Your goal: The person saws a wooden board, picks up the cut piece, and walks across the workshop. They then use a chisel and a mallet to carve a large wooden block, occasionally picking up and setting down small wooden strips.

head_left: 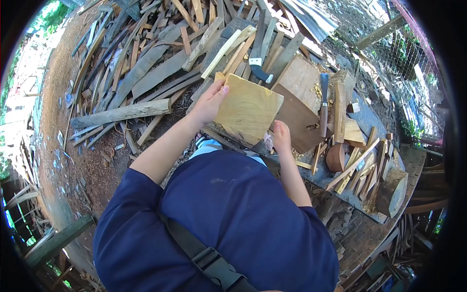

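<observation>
- Head view: a square-cut yellowish board is held up in front of the person's navy shirt, its broad grained face turned toward the camera and slightly tilted
- The left hand has closed on the board's left edge, thumb on the near face; the other fingers go out of sight behind the wood
- The right hand is by the lower right corner of the board, thumb pointing up; how far its fingers are bent, and whether they touch the board, I cannot tell
- Just beyond the board's top edge lies a curved dark handle with white at both ends
- Right of the board, a brown panel lies partly over a paler one strewn with shavings
- Beside these, a chisel-like tool with a blue upper part and a wooden handle lies next to a long wooden block
- Offcuts are heaped farther right, near a dark chunk of wood
- On the left, a weathered log lies below a large pile of scrap planks
</observation>
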### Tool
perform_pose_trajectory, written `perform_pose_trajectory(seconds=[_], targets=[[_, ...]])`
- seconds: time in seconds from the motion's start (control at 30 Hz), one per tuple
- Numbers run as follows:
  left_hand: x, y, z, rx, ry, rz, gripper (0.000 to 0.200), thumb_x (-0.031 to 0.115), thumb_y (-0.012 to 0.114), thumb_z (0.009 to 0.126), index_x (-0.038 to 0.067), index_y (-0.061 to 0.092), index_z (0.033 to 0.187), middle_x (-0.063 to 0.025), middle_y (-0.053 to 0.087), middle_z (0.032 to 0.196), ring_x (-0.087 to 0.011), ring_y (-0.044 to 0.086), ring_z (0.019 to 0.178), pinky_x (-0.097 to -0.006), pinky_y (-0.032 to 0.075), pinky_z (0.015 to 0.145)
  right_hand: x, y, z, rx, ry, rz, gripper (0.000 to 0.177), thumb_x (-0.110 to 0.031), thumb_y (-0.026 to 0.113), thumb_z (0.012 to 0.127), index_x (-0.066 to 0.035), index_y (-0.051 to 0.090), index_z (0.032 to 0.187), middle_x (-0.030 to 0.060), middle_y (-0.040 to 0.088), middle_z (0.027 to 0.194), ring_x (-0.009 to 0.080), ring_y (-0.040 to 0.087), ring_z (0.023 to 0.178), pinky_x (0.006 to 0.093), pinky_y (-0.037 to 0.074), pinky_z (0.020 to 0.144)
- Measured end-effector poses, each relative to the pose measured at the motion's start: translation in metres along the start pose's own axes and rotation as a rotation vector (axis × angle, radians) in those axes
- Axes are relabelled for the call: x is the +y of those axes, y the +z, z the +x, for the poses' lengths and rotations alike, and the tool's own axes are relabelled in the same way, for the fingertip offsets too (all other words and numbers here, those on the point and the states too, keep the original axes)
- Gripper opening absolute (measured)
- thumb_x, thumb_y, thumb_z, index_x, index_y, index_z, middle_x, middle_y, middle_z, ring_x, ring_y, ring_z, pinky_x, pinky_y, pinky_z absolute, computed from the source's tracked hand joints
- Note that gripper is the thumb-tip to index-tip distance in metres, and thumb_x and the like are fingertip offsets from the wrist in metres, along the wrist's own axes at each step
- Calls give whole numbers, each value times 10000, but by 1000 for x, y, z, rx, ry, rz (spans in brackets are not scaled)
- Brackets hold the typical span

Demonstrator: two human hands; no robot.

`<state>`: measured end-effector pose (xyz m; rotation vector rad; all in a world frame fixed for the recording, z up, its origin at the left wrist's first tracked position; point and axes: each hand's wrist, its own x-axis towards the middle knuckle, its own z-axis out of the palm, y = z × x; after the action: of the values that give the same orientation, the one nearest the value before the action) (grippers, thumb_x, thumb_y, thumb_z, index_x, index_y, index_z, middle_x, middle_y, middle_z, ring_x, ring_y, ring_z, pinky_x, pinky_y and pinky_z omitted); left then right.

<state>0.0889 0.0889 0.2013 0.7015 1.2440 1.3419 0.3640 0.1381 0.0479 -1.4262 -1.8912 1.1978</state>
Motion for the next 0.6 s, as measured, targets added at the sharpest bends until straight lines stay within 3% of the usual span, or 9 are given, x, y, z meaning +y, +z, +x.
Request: perform_pose_trajectory(seconds=[0.03,0.1,0.23,0.3,0.33,0.47,0.6], targets=[[6,7,-2,-11,-4,8,372,229,413,920,11,408,1220,-48,502,1086,-106,449,994,-234,343,874,-33,-14,-2,11,6,7,462,-375,504,840,24,526,1071,187,532,1087,292,486,1041,373,365,894],[12,17,-6,-77,-38,-115,317,221,423,913,11,455,1149,-37,506,1030,-88,444,968,-231,347,850,-103,-40,-10,-287,170,1059,476,-306,518,852,30,426,1176,149,505,1145,237,466,1083,357,350,920],[24,31,-8,-123,12,-106,264,220,457,896,8,510,1043,-22,539,924,-71,484,868,-217,384,770,-148,-62,-19,-279,117,896,510,-218,544,846,41,336,1233,120,483,1172,188,455,1093,329,348,927],[44,30,-9,-114,-82,68,229,213,508,870,7,547,964,-8,565,814,-66,519,738,-212,420,661,-156,-67,-22,-190,32,885,483,-158,575,822,41,372,1211,117,494,1162,179,464,1079,314,352,920],[47,31,-7,-87,-17,45,207,200,576,829,7,581,901,-4,580,744,-68,526,642,-208,426,570,-158,-70,-24,-184,28,888,483,-158,575,822,41,372,1211,117,494,1162,179,464,1079,314,352,920],[77,32,-12,-185,-11,254,243,217,655,766,-1,614,866,-36,607,749,-85,547,648,-213,429,568,-168,-86,-35,-142,-65,948,457,-152,580,818,48,401,1187,119,513,1135,169,478,1061,310,360,910],[99,35,-14,-304,-53,257,238,204,656,761,-9,627,862,-45,622,731,-95,568,656,-216,434,574,-178,-102,-40,-129,-124,926,447,-145,590,811,51,417,1173,116,530,1111,165,489,1045,304,369,900]])
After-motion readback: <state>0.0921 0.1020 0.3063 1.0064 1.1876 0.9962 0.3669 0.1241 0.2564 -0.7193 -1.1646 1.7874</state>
